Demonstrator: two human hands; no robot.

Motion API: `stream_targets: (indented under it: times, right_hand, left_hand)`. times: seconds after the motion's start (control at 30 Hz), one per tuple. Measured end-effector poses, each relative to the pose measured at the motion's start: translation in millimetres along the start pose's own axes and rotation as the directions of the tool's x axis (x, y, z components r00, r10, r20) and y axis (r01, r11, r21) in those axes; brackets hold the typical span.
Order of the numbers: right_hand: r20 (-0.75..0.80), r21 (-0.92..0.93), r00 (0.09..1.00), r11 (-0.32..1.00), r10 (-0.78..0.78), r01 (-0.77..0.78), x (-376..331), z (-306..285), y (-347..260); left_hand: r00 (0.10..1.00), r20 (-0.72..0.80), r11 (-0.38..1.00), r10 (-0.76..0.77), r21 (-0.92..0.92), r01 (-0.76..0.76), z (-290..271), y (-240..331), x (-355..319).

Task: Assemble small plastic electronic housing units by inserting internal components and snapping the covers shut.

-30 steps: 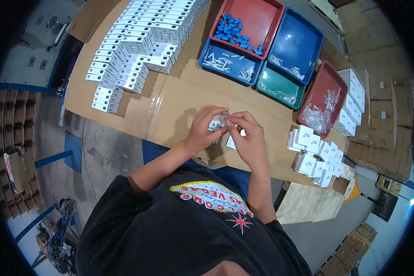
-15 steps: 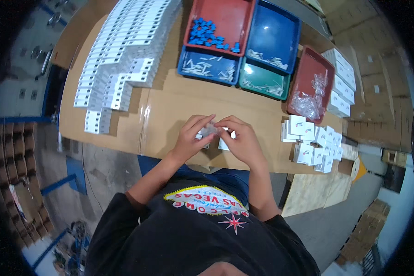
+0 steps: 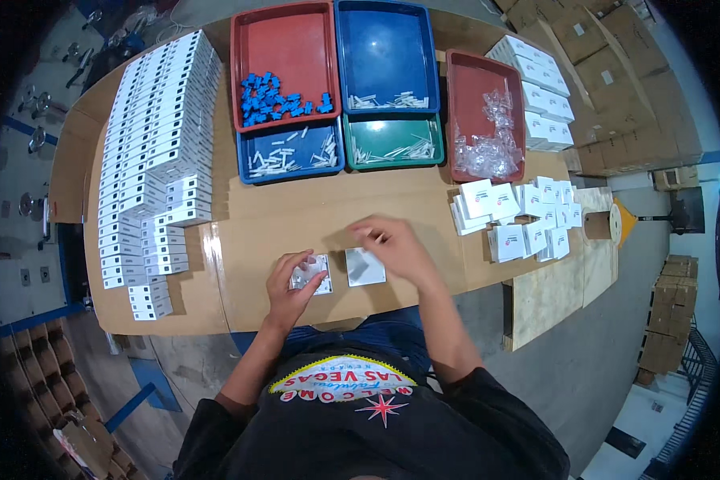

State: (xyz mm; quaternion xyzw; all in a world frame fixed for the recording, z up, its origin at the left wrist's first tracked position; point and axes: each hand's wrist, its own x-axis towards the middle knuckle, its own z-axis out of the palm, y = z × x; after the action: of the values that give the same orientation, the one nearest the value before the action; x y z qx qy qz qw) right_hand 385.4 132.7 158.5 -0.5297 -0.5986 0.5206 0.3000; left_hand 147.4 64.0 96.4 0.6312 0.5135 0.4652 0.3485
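Clear plastic glints in the head view, where the left hand (image 3: pixel 289 286) curls thumb and fingers around a clear piece (image 3: pixel 301 276) over a white plate (image 3: pixel 323 264), near the front edge of the tabletop (image 3: pixel 272 216). A light grip on the clear piece's sides, with the plate kept level, would probably serve best. The right hand (image 3: pixel 400 252) is raised beside a white square (image 3: pixel 365 273), also near that front edge; its motion-blurred fingers do not show whether they pinch something small. The left fingers hide much of the clear piece, so its seating on the plate cannot be told. Toward the tabletop's right edge, the clear parts (image 3: pixel 488 154) in a red tray (image 3: pixel 472 72) overlap, and single outlines are hard to make out.
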Motion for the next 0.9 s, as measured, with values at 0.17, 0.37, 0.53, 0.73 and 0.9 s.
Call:
stream_targets:
  times: [0.17, 0.37, 0.53, 0.73, 0.9]
  right_hand:
    - [-0.374, -0.537, 0.906, 0.843, -0.198, -0.038, 63, -83, 29]
    - [-0.251, -0.741, 0.937, 0.671, -0.245, -0.023, 131, -130, 60]
    - [-0.043, -0.880, 0.977, 0.471, -0.207, 0.062, 162, -140, 91]
    - [0.047, -0.890, 0.970, 0.431, -0.240, 0.150, 172, -140, 95]
    - [0.155, -0.905, 0.946, 0.342, -0.285, 0.252, 173, -144, 95]
  left_hand:
    - [0.998, -0.025, 0.998, -0.051, 0.034, 0.052, 0, -11, -9]
    - [0.999, 0.005, 0.999, -0.037, 0.006, 0.037, 3, -3, -12]
    - [0.999, -0.002, 0.999, -0.037, 0.033, 0.037, -1, -1, -10]
    - [0.999, -0.015, 0.998, -0.045, 0.041, 0.046, -3, -6, -10]
    - [0.998, -0.033, 0.998, -0.049, 0.026, 0.049, -2, -8, -3]
